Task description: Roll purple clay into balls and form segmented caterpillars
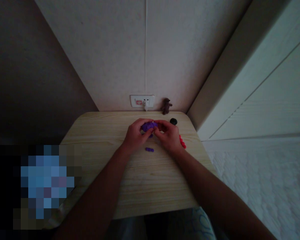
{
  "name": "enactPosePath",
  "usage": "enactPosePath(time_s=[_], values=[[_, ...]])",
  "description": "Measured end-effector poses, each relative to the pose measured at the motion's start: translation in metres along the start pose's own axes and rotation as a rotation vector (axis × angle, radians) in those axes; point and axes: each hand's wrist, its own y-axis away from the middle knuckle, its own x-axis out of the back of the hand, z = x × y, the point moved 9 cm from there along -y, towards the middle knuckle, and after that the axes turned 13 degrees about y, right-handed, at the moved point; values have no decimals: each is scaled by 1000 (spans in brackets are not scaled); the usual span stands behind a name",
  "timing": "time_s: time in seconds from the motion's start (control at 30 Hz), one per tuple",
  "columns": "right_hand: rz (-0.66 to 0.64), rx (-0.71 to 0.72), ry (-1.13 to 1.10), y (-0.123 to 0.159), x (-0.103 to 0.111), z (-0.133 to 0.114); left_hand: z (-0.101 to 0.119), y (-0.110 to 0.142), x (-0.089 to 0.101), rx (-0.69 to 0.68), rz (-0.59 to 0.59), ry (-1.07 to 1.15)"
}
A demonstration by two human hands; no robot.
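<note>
Between my two hands is a lumpy purple piece that looks like modelling clay [149, 126], held just above the far half of the wooden table. My left hand [137, 132] grips its left side, thumb in front and fingers behind. At its right end, the thumb and fingers of my right hand [168, 133] pinch it. A small purple strip [149, 149] lies on the table nearer to me. Another bit of purple shows just under the held piece. Red beadlike lumps [182, 142] lie beside my right wrist, partly hidden by it.
A dark brown bear-like figure [166, 106] stands at the table's back edge, with a black round lump [173, 121] in front of it. A wall socket with a plug [142, 101] is behind the table [145, 183]. A white quilted surface [260, 183] lies to the right.
</note>
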Motion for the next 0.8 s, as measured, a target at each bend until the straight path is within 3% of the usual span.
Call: enactPosePath(time_s=[0.17, 0.33, 0.5, 0.8], values=[[-19, -61, -79, 0, -2, -1, 9, 2, 1, 19, 52, -140], [-77, -84, -226, -1, -9, -4, 2, 2, 4, 93, 82, -65], [-155, -76, -311, 0, -15, -7, 2, -1, 11, 50, 100, -73], [-140, -88, -170, 2, -10, -5, 8, -2, 7, 79, 51, -102]])
